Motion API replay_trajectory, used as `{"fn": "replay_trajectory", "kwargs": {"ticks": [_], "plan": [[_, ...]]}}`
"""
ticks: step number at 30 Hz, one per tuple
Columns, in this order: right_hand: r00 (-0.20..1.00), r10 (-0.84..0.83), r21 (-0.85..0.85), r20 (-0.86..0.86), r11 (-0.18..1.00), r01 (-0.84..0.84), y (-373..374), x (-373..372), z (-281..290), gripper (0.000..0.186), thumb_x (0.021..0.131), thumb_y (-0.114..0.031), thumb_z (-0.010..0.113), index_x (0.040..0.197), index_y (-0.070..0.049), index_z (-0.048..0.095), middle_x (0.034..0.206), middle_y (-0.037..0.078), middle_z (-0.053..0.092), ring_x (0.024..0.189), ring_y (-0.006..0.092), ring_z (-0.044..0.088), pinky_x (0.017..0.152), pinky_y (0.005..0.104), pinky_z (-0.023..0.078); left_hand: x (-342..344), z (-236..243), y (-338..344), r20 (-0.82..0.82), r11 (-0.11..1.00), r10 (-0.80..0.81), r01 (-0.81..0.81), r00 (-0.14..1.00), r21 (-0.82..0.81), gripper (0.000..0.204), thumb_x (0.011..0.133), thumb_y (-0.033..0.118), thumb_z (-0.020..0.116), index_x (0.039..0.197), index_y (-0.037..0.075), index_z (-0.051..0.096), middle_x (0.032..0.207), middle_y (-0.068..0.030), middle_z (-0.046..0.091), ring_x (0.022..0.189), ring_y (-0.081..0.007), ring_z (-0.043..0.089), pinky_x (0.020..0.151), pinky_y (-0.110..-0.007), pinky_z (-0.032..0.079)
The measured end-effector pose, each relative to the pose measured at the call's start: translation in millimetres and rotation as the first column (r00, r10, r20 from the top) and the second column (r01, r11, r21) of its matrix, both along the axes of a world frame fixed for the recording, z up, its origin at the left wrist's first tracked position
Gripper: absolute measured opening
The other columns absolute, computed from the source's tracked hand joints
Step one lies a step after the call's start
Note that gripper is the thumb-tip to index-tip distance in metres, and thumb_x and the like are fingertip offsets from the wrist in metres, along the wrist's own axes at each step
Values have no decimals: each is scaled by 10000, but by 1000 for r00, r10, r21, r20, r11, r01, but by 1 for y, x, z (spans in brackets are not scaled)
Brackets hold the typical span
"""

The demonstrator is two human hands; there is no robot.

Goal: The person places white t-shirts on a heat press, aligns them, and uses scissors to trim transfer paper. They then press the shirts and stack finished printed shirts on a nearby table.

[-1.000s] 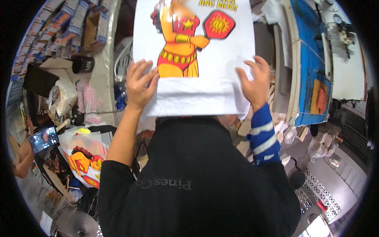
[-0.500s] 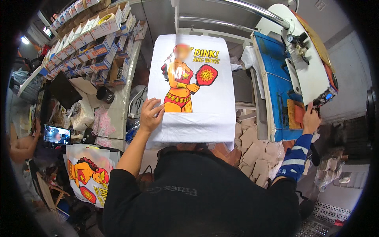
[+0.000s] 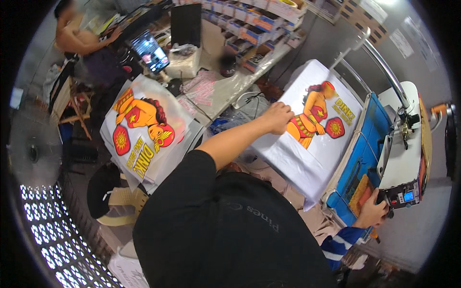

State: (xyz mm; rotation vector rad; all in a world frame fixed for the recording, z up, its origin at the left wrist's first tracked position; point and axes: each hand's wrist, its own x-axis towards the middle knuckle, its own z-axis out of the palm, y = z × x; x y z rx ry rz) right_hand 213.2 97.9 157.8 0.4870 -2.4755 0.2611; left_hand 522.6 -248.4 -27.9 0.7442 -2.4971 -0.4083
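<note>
A white cloth point(image 3: 288, 149), likely a shirt, lies spread over the flat bed of a heat press, bearing a colourful printed figure point(image 3: 317, 113) with a red paddle and yellow lettering. At the figure's left edge my left hand point(image 3: 277, 118) is closed, fingertips down against the cloth. Whatever those fingers pinch is too small to make out. My right hand point(image 3: 372, 211) wraps round the black handle point(image 3: 382, 197) at the near corner of the press's white swung-aside head point(image 3: 396, 161), beside its small lit control box point(image 3: 407, 197).
Blue padded board point(image 3: 357, 158) with an orange-brown pad stands right of the cloth. At left lies a stack of printed transfer sheets point(image 3: 144, 125), below a phone point(image 3: 150, 52). Another person point(image 3: 81, 36) sits far left. Boxes point(image 3: 257, 33) line the back; a chrome bar point(image 3: 386, 72) arches overhead.
The view has swung left, bringing the transfer stack and other person further in. My left hand's fingers have closed at the print's edge. My right hand stays at the press head.
</note>
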Motion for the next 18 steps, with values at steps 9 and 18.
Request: {"fn": "replay_trajectory", "kwargs": {"ticks": [9, 18], "plan": [[856, 498, -131, -135, 848, -514, -57, 57, 26, 1290, 684, -568, 890, 1575, 54, 193, 1596, 313, 242, 1503, 460, 199, 1247, 527, 173, 36, -6, -16, -417, 951, 260, -156, 871, 266, 192, 719, 163, 695, 870, 60, 753, 940, -176, 704, 980, -357, 657, 871, -467, 509], [732, 654, -237, -191, 693, -681, -164, 140, 27, 1106, 562, -506, 920, 1487, -97, 472, 1546, 382, 261, 1409, 552, 326, 1143, 611, 326, 192, -102, 21, 36, 594, 581, -454, 813, 664, 194, 884, 162, 686, 1019, 31, 735, 971, -146, 732, 901, -258, 702, 827, -382, 548]]}}
